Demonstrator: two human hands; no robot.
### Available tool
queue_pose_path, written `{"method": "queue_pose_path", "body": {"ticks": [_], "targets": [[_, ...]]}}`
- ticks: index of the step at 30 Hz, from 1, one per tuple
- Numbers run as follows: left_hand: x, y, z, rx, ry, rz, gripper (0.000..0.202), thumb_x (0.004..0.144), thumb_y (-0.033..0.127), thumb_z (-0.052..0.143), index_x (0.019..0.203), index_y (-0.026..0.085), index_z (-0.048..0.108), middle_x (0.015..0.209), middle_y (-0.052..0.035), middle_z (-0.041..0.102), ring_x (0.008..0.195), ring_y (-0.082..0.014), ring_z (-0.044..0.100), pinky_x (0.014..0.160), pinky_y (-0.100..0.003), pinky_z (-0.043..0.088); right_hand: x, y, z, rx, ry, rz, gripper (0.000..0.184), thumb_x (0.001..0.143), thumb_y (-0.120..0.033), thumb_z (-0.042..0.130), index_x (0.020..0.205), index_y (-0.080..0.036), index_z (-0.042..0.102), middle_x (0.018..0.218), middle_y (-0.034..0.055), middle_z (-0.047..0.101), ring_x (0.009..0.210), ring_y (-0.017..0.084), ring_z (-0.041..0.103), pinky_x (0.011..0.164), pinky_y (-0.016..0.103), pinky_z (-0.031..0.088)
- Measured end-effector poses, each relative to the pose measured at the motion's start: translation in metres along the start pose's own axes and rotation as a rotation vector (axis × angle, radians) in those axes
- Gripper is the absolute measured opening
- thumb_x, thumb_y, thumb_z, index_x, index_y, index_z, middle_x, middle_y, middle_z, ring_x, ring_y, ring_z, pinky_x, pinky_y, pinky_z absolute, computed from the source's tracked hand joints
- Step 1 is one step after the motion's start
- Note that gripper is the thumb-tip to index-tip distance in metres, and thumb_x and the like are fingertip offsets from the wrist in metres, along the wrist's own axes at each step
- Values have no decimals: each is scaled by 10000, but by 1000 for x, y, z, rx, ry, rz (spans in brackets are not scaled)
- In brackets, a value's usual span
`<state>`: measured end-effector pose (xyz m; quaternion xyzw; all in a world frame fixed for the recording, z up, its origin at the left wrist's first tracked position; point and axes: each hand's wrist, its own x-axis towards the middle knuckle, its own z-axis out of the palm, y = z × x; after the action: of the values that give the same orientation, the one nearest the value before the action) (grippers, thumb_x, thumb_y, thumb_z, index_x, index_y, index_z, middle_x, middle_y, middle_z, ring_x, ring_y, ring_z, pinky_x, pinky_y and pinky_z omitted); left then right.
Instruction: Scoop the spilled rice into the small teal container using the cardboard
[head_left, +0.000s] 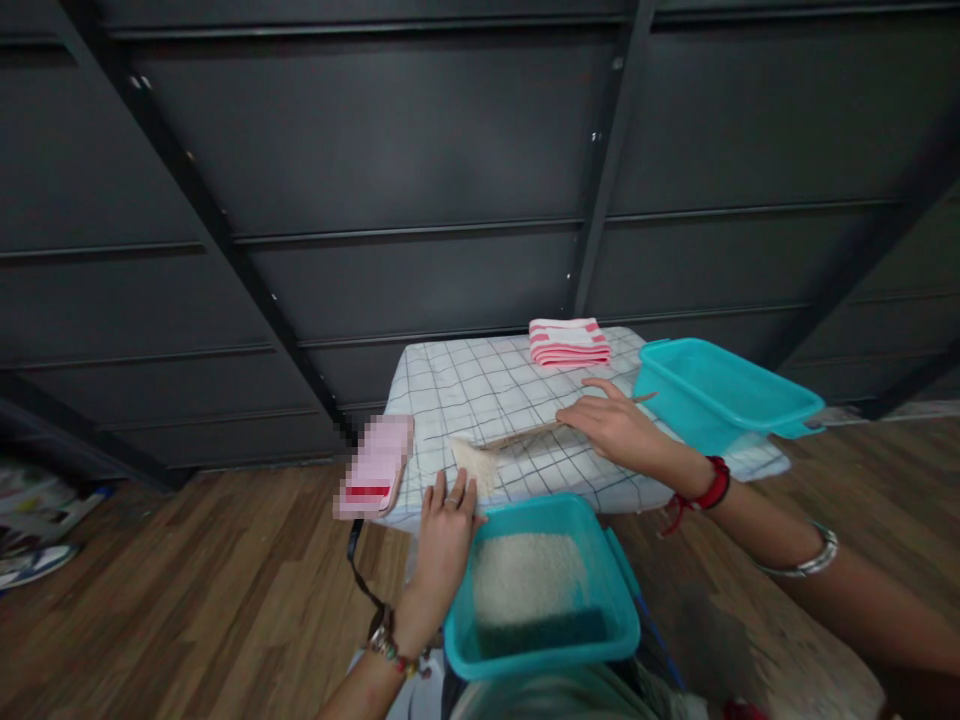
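My right hand (pixel 600 425) grips a thin brown wooden-looking stick (pixel 525 436) that slants down to the left over the checked cloth. At its far end is a pale, grainy patch (pixel 476 468); whether this is loose rice or part of the tool, I cannot make out. My left hand (pixel 444 530) lies with fingers stretched out at the cloth's front edge, fingertips by the pale patch. Against its right side stands a turquoise tub (pixel 547 668), in front of my body, with white grains like rice (pixel 529 575) inside.
A white checked cloth (pixel 457 385) covers the small table. On it are a folded pink-and-white towel (pixel 568 342), a second turquoise tub (pixel 712 395) at the right and a pink phone (pixel 379 465) at the left. Dark metal panels (pixel 420 150) rise behind; a shoe (pixel 34 565) shows far left.
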<state>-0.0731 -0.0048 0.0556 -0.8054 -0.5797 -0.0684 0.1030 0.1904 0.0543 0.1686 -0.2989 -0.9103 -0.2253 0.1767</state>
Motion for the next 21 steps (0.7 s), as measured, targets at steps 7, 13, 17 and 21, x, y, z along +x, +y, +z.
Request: {"method": "queue_pose_path", "body": {"ticks": [7, 13, 17, 21], "targets": [[0, 2, -2, 1, -24, -19, 418, 856, 211, 545, 1272, 175, 540, 1337, -120, 543, 1255, -346, 463, 977, -490, 428, 10, 0, 9, -48, 85, 72, 406, 750, 52, 345, 984, -113, 632, 788, 75, 685, 749, 187, 611, 936, 431, 362], [0, 0, 3, -5, 12, 4, 419, 854, 202, 542, 1272, 188, 537, 1329, -126, 552, 1252, -337, 470, 967, -499, 436, 17, -2, 15, -10, -48, 16, 394, 755, 54, 355, 954, -142, 634, 765, 53, 681, 730, 173, 602, 939, 414, 356], [0, 0, 2, -6, 4, 3, 422, 853, 199, 543, 1273, 168, 536, 1336, -135, 541, 1250, -349, 469, 968, -515, 435, 5, -2, 3, 21, -55, -48, 378, 767, 42, 353, 933, -151, 633, 770, 54, 684, 734, 177, 608, 933, 422, 368], [0, 2, -1, -4, -4, -2, 417, 853, 200, 546, 1268, 162, 542, 1329, -128, 547, 1240, -353, 477, 965, -512, 439, -6, -3, -6, 44, 0, -101, 362, 800, 32, 340, 931, -145, 627, 751, 48, 681, 702, 166, 612, 939, 423, 376]]}}
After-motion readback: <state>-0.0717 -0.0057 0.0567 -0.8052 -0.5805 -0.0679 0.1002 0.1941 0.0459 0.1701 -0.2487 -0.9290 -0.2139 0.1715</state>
